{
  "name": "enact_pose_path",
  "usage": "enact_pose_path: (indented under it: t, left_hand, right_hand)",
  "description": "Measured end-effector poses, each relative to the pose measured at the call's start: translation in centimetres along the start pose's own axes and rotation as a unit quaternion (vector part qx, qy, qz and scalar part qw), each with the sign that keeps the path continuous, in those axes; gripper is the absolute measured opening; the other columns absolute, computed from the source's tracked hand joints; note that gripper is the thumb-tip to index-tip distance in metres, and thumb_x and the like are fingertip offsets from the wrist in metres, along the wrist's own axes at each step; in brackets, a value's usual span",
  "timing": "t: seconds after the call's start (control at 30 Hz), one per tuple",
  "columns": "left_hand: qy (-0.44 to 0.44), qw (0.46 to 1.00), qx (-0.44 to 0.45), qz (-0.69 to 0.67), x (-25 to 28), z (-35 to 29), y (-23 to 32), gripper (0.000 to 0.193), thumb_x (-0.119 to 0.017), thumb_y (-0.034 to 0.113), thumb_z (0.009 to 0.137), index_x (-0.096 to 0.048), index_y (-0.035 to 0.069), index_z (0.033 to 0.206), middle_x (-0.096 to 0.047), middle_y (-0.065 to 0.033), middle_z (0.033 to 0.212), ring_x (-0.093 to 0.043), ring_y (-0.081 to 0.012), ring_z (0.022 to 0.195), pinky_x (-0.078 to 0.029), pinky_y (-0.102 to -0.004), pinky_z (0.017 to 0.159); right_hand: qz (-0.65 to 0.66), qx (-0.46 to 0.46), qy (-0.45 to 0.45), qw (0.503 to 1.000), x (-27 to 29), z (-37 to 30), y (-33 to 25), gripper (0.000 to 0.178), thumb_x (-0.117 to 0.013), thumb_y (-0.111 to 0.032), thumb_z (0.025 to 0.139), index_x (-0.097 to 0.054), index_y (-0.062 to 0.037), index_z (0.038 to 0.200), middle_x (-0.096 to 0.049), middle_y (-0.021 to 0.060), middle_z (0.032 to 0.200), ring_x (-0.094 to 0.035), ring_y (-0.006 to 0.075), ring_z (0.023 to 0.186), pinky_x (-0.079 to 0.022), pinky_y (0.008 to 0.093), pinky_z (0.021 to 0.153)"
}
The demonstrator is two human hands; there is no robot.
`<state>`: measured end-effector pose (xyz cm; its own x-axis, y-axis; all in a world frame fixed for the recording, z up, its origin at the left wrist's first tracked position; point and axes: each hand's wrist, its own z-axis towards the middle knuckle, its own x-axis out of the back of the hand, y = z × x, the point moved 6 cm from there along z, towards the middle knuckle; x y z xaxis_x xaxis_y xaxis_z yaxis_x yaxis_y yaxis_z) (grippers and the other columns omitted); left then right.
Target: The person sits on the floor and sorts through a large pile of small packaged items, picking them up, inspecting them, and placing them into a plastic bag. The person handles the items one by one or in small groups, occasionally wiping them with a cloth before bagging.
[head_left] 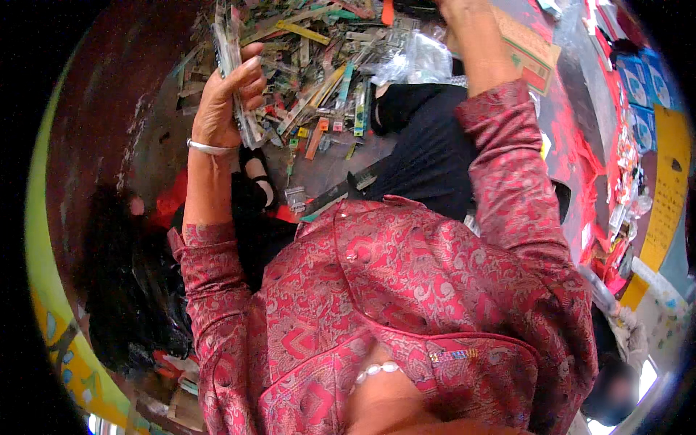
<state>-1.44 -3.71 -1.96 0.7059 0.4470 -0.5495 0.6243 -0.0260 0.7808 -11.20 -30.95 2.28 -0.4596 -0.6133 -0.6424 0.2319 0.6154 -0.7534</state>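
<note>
My left hand (230, 103) is raised at the upper left, its fingers closed round a bundle of long, narrow, clear-looking strips (229, 42). The strips stand nearly upright and stick out above and below my fist. Behind and beyond them spreads a wide heap of flat strips (319, 80) in clear, yellow, green, orange and red. My right arm reaches to the top edge, near a cardboard box. Only part of my right hand (462, 9) shows there; its fingers are cut off by the frame, so I cannot see whether it holds anything.
Crumpled clear plastic (420, 58) lies on the heap's right side. The cardboard box (533, 54) stands beside my right forearm. A black plastic bag (127, 290) is at the left. Blue packs (641, 83) and a yellow strip (665, 181) line the right, with another person (612, 391) at the lower right.
</note>
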Motion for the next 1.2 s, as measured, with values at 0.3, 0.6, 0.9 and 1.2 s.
enact_pose_path:
  t: [0.3,0.6,0.9,1.2]
  left_hand:
    - [0.107,0.992,0.047,-0.046,2.2,1.3,-0.9,0.035,-0.053,0.006,0.076,-0.043,-0.002,0.109,-0.038,0.0029,0.067,-0.035,-0.0048,0.054,-0.031,-0.0160,0.044]
    - [0.164,0.984,0.066,0.016,3.1,2.9,-3.7,0.035,-0.055,0.008,0.075,-0.043,-0.001,0.107,-0.045,-0.0021,0.076,-0.037,-0.0071,0.057,-0.033,-0.0189,0.046]
    - [0.069,0.985,0.161,-0.001,-1.1,12.3,-10.4,0.028,-0.053,0.009,0.078,-0.043,0.003,0.103,-0.043,-0.0022,0.081,-0.041,-0.0099,0.066,-0.038,-0.0227,0.060]
    - [-0.111,0.922,0.290,-0.231,-6.6,17.7,-15.6,0.022,-0.051,0.013,0.079,-0.045,0.001,0.096,-0.038,-0.0006,0.062,-0.037,-0.0092,0.055,-0.036,-0.0220,0.049]
  right_hand:
    - [-0.329,-0.180,-0.116,0.920,6.0,4.2,15.0,0.020,-0.059,-0.024,0.069,-0.063,-0.0060,0.077,-0.060,0.0063,0.067,-0.057,0.0195,0.054,-0.046,0.0347,0.054]
    - [-0.544,-0.114,0.116,0.823,16.7,4.8,25.6,0.027,-0.070,-0.030,0.057,-0.064,-0.0049,0.064,-0.061,0.0154,0.068,-0.059,0.0274,0.066,-0.046,0.0374,0.064]
    - [-0.590,-0.103,-0.132,0.790,23.3,3.7,33.1,0.043,-0.057,-0.041,0.067,-0.060,-0.0049,0.089,-0.060,0.0165,0.086,-0.057,0.0312,0.081,-0.044,0.0384,0.072]
    - [0.099,-0.098,-0.218,0.966,16.3,0.5,17.8,0.070,-0.046,-0.056,0.075,-0.041,-0.0026,0.120,-0.048,0.0110,0.115,-0.046,0.0183,0.106,-0.035,0.0312,0.089]
